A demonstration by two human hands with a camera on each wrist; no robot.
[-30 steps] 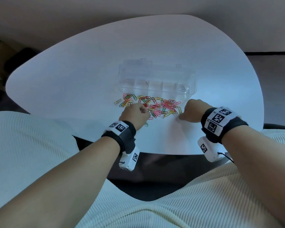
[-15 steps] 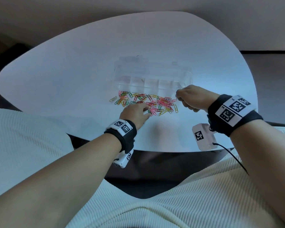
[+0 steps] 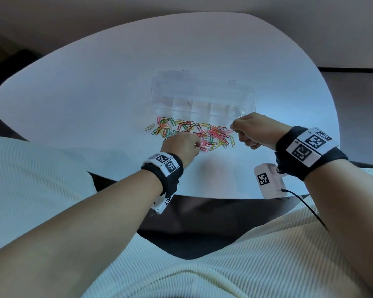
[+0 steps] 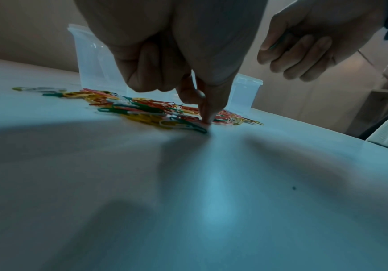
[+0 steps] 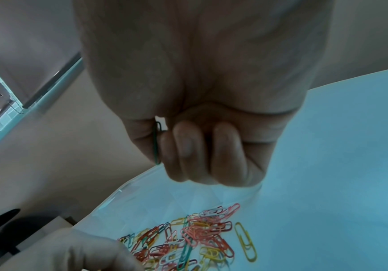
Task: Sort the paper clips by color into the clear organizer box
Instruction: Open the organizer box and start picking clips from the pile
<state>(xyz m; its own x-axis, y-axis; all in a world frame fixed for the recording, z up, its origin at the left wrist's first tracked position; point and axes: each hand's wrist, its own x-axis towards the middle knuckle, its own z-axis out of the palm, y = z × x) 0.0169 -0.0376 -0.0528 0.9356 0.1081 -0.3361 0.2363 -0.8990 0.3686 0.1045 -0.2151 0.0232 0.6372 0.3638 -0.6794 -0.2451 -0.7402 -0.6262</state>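
Note:
A loose pile of coloured paper clips (image 3: 192, 134) lies on the white table just in front of the clear organizer box (image 3: 202, 91), whose lid stands open. My right hand (image 3: 233, 128) hovers above the pile's right end, near the box's rightmost compartment. Its thumb and forefinger pinch a green paper clip (image 5: 156, 143), and the other fingers are curled. My left hand (image 3: 196, 145) is down at the pile's near edge. There its thumb and forefinger tips (image 4: 205, 120) close on a red clip that lies on the table. Dark clips sit in the rightmost compartment (image 3: 237, 110).
The rounded white table (image 3: 95, 93) is bare to the left of and behind the box. Its near edge runs just under my wrists. A single yellow clip (image 5: 246, 242) lies apart at the pile's right. My lap in pale ribbed cloth fills the foreground.
My right hand lifted from the table at the pile's right end and moved up toward the box's right end with a green clip. The left hand stayed at the pile's near edge.

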